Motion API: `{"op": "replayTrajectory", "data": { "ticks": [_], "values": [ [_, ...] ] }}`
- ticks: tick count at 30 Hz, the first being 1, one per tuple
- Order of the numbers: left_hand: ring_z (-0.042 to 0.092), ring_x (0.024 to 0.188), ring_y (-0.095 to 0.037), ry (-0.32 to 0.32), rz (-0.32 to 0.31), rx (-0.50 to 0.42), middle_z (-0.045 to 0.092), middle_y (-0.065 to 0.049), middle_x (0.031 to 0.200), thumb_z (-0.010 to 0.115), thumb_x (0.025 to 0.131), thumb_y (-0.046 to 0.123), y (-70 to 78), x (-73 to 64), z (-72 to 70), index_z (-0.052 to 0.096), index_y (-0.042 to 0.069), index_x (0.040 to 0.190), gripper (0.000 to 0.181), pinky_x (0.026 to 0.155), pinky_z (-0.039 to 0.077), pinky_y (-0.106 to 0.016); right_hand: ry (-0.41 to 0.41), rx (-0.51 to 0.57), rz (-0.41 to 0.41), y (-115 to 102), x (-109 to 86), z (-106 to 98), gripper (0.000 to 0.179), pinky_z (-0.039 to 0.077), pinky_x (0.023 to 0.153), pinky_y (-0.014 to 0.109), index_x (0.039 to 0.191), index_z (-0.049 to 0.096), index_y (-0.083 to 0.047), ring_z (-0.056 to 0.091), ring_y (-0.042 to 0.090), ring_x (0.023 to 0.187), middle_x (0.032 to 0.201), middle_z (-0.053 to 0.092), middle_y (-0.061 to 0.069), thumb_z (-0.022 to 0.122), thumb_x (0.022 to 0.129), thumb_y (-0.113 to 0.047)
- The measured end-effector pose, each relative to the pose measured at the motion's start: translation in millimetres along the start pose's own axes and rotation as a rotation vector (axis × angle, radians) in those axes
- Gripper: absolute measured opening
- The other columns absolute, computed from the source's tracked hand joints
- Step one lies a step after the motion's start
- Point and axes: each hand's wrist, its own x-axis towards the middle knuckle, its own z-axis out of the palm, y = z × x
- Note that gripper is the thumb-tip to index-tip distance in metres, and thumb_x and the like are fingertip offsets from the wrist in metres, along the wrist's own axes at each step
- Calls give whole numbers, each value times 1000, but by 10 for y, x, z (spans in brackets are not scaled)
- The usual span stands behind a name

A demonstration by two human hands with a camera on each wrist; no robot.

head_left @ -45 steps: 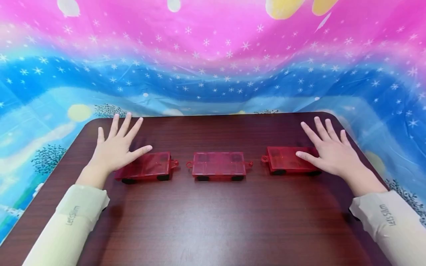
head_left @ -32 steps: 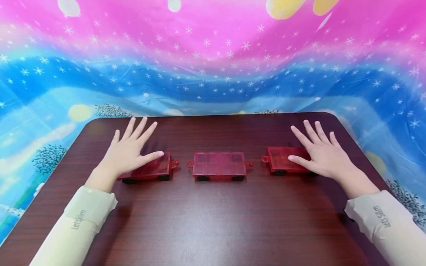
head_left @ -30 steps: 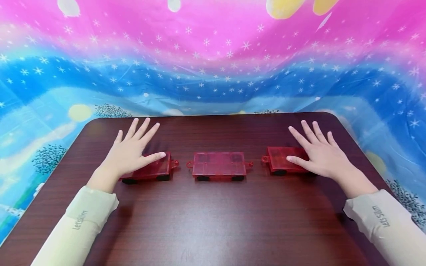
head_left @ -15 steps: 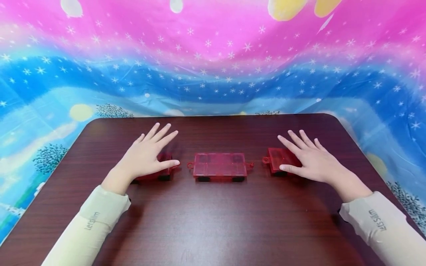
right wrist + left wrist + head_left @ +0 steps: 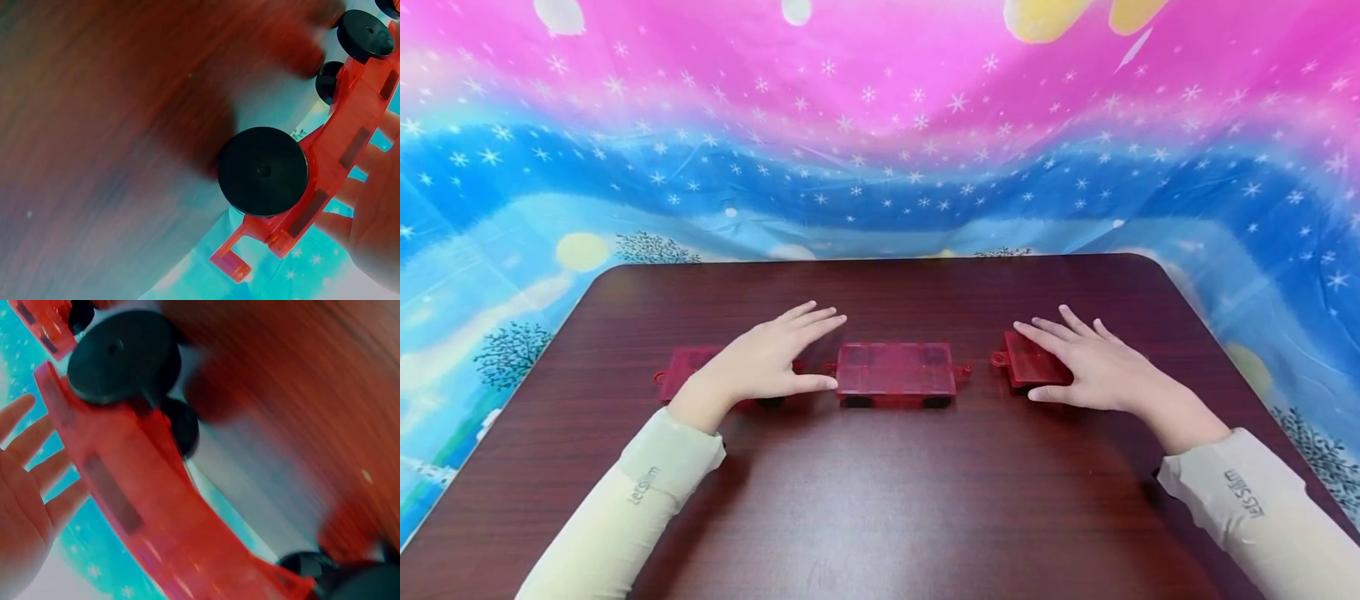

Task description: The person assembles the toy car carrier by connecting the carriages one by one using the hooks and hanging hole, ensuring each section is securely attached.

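Observation:
Three see-through red toy wagons with black wheels stand in a row. My left hand point(image 5: 760, 362) hovers over the left wagon point(image 5: 685, 367), fingers stretched, hiding much of it. Its thumb tip is by the left end of the middle wagon point(image 5: 895, 371); whether they touch I cannot tell. My right hand point(image 5: 1093, 367), also with extended fingers, covers most of the right wagon point(image 5: 1028, 358). In the left wrist view the left hand point(image 5: 25, 494) shows behind a red wagon point(image 5: 137, 494). The right wrist view shows the right hand point(image 5: 378, 212) behind the right wagon point(image 5: 331, 169).
The wagons stand on a dark brown wooden table point(image 5: 880, 492) with rounded far corners. A pink and blue snowflake-print cloth point(image 5: 880, 150) hangs behind and around it. Small ring and peg couplings point(image 5: 998, 359) stick out from the wagon ends, with gaps between wagons.
Both hands have moved inward and slightly nearer, the left hand farther, from beside the outer wagons to over them. The left wagon's left end has come into sight. The wagons have not visibly moved.

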Motion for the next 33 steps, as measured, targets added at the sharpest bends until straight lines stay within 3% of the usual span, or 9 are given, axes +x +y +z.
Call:
{"op": "replayTrajectory", "data": {
  "ticks": [8,15,24,33],
  "values": [
    [26,152,-32,-76,26,-54,38,-4,160,68,85,59,88,95,94,35,20,156,87,121,29,-51,-1,-34,-48,-2,33,-10,89,21,109,78,156,31,-28,26,53,144,153,44,16,76,82,-51],
    [30,150,-30,-122,41,-69,39,-4,159,69,85,57,164,170,107,37,20,155,86,120,31,-49,8,-37,-69,3,60,-13,91,26,106,78,155,35,-24,43,43,136,146,50,18,81,79,-43],
    [41,144,-25,-163,61,-65,44,-3,156,71,85,54,231,269,124,37,19,155,85,119,35,-45,-9,-16,-68,11,68,-8,93,28,108,74,155,36,-23,47,41,131,141,54,16,82,77,-44],
    [47,138,-25,-198,23,-81,48,-4,152,77,83,49,259,321,114,42,18,152,84,115,40,-44,6,-34,-80,15,57,-18,91,28,108,74,153,39,-23,50,41,127,137,57,15,83,76,-45]
  ]
}}
